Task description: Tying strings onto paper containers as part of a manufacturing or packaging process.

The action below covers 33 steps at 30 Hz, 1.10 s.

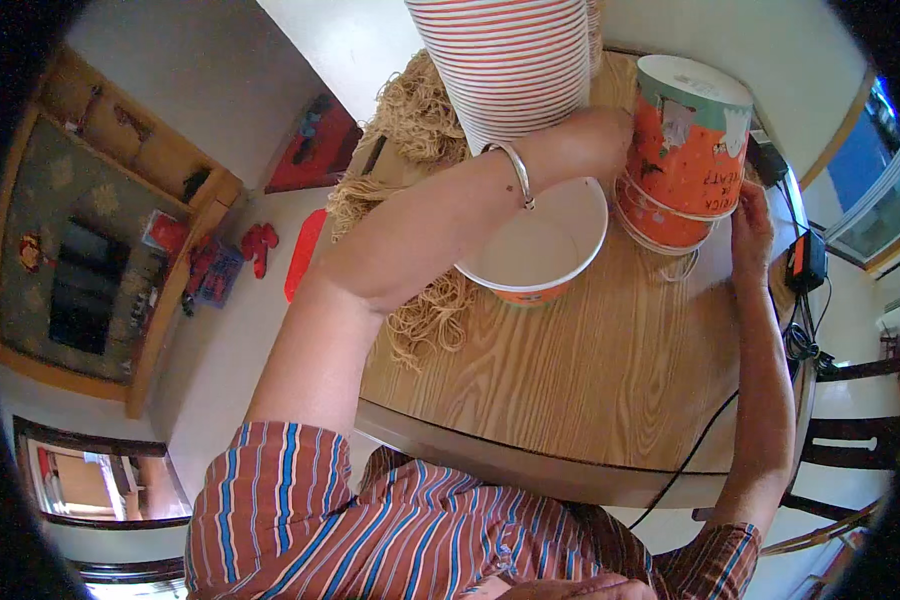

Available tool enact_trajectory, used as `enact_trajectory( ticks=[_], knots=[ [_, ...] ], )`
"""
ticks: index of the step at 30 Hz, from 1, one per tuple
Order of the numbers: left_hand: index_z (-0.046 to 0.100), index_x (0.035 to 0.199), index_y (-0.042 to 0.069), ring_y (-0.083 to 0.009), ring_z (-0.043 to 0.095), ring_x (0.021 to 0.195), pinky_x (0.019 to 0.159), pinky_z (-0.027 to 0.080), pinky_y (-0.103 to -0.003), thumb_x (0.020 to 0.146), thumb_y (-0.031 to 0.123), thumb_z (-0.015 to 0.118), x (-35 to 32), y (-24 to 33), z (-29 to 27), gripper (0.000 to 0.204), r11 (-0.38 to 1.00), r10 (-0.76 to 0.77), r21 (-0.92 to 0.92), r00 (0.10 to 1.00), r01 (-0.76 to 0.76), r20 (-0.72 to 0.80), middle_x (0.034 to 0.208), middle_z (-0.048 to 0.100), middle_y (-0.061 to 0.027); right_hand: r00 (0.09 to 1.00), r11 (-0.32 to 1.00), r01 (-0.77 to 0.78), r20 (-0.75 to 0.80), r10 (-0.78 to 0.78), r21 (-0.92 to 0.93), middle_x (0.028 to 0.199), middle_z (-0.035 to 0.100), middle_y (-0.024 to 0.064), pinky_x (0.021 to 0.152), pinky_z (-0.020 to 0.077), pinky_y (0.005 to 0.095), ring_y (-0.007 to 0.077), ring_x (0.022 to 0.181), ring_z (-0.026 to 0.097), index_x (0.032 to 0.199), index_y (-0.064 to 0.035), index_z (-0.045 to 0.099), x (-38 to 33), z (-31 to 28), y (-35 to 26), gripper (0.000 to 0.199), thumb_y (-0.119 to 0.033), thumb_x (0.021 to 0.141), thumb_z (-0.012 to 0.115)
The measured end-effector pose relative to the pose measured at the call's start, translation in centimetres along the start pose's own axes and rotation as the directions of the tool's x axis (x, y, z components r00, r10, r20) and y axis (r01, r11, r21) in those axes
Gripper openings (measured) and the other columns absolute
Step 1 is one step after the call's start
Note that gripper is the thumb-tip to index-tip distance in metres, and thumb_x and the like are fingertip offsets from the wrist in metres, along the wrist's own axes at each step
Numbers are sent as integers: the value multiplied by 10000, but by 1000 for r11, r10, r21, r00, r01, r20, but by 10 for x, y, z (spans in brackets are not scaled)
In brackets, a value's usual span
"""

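My left hand (592, 140) reaches across the wooden table (590, 370) and grips the side of an upside-down orange paper bucket (688, 140) with a teal band, which sits atop nested buckets lying tilted. My right hand (751, 232) touches the lower right side of that same bucket stack. An open white-lined orange bucket (540, 250) stands upright on the table just under my left forearm, which wears a metal bangle (515, 170).
A tall stack of white buckets with orange rims (515, 60) rises at the table's far side. Tan straw-like string bundles (420, 120) lie along the table's left edge. A black cable (690, 450) crosses the near right. Dark chairs (850, 440) stand at right.
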<state>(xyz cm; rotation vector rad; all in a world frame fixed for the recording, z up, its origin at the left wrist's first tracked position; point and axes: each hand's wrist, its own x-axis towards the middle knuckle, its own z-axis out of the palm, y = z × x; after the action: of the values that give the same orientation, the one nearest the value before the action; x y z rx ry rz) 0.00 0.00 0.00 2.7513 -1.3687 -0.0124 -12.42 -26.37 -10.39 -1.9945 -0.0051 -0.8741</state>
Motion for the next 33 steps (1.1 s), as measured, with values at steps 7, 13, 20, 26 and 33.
enact_trajectory(
  ticks=[7, 13, 20, 26, 33],
  knots=[
    [535, 1189, -39, -279, 638, 868, 713, 545, -378, 835, 90, 559, 31, -31, 15, 378, 733, -37, -666, 985, 140, 166, 1028, 652, -145, 999, 995, 28, -44, -24, 92, 1020, 629, 53, 910, 432, 271, 146, 979, 578, 1077, -34, 586, 5, 10, 5, 181, 0, 905, 539],
    [555, 1196, 22, -232, 615, 834, 718, 530, -347, 880, 79, 495, 25, -31, 13, 327, 647, -13, -745, 979, 163, 202, 1035, 635, -90, 1000, 999, -17, -11, 17, 44, 1014, 634, 55, 895, 441, 268, 146, 978, 581, 1075, -34, 591, 4, 11, 14, 191, 10, 899, 534],
    [623, 1112, 43, -218, 597, 810, 651, 511, -376, 885, 58, 464, 10, 18, -24, 277, 743, -164, -594, 944, 309, 286, 989, 645, -88, 995, 987, -100, -8, 99, -130, 974, 643, 53, 849, 466, 283, 147, 932, 597, 1064, -36, 592, -5, -15, 38, 166, -44, 902, 557],
    [659, 1034, 0, -205, 608, 769, 606, 499, -409, 885, 60, 481, 58, -49, 41, 240, 715, -41, -644, 936, 272, 350, 941, 659, -75, 995, 970, -37, 84, 58, -239, 1138, 644, 91, 934, 456, 307, 174, 1076, 590, 1225, -35, 562, 3, -5, 16, 309, -58, 917, 551],
    [673, 1013, 6, -204, 628, 719, 609, 514, -398, 904, 132, 518, 52, -35, 46, 227, 505, -66, -796, 935, 333, 350, 880, 668, -62, 987, 955, -90, 106, 124, -281, 1122, 653, 107, 889, 466, 313, 183, 1030, 606, 1209, -24, 567, -3, -20, 14, 289, -94, 930, 548]
  ],
)
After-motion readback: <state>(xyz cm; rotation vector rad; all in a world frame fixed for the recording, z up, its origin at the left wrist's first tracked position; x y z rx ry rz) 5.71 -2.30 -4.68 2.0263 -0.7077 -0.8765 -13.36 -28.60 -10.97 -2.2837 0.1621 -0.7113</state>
